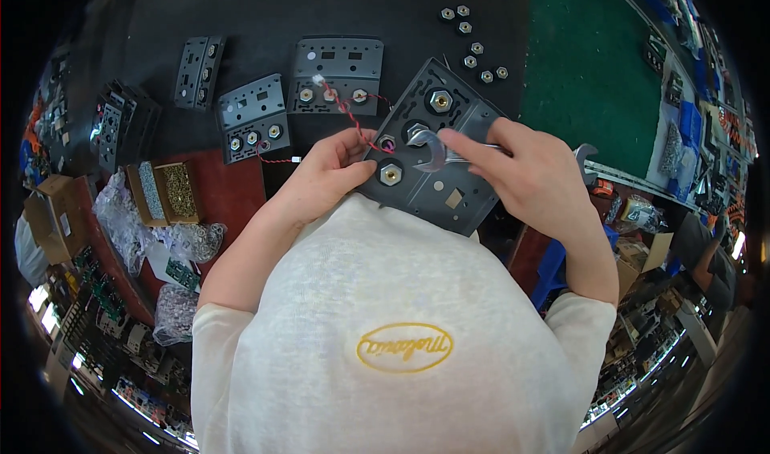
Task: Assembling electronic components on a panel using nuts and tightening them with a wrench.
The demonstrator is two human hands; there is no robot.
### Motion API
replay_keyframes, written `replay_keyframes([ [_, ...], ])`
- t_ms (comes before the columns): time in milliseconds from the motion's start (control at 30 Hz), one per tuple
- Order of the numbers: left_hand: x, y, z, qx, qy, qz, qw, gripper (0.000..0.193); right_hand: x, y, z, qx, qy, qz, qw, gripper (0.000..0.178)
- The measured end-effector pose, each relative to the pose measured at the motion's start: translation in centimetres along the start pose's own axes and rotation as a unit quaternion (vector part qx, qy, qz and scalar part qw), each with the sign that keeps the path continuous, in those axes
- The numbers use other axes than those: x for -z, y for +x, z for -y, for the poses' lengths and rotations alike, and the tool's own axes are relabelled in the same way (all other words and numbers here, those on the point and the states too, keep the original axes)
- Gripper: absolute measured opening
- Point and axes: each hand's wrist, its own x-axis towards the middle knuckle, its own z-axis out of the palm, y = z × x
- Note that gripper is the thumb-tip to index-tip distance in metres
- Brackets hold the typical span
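Note:
My left hand (325, 169) grips the left edge of a dark grey metal plate (461, 189) that carries three brass hex nuts in a row; the thumb rests by the lowest nut (391, 174). A red twisted wire (353, 121) runs from the plate's middle fitting toward the plates behind. My right hand (525, 173) holds a silver open-ended wrench (437, 149), forefinger stretched along its handle. The wrench's jaw sits at the middle nut, and its other end sticks out past the hand at the right.
Three more grey plates (337, 73) with nuts lie on the black mat behind. Loose hex nuts (473, 49) are scattered at the top right, beside a green mat (585, 61). Small boxes of screws (168, 191) and plastic bags (120, 221) sit at the left.

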Motion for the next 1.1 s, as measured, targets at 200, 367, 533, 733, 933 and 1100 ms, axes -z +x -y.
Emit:
replay_keyframes([
  [200,0.0,-0.3,0.6,0.012,0.088,-0.001,0.996,0.031,-0.5,1.5,0.2,0.079,-0.107,0.011,0.991,0.045],
  [367,-0.4,-1.0,0.1,-0.016,0.117,0.008,0.993,0.031,-1.1,2.1,0.0,0.114,-0.088,-0.024,0.989,0.048],
  [533,-0.2,-1.1,0.6,-0.011,0.113,0.014,0.993,0.032,-1.6,2.2,-0.1,0.140,-0.086,-0.020,0.986,0.052],
  [733,-0.4,-1.1,2.1,-0.021,0.088,0.000,0.996,0.035,-2.6,1.3,0.3,0.112,-0.052,-0.004,0.992,0.055],
  [933,-0.8,-1.1,2.1,-0.048,0.009,0.017,0.999,0.035,-0.8,1.0,0.8,0.106,-0.075,0.008,0.992,0.047],
  [1100,-0.8,-1.2,1.0,-0.019,0.032,0.048,0.998,0.050,-0.3,0.8,0.5,0.102,-0.121,0.023,0.987,0.044],
])
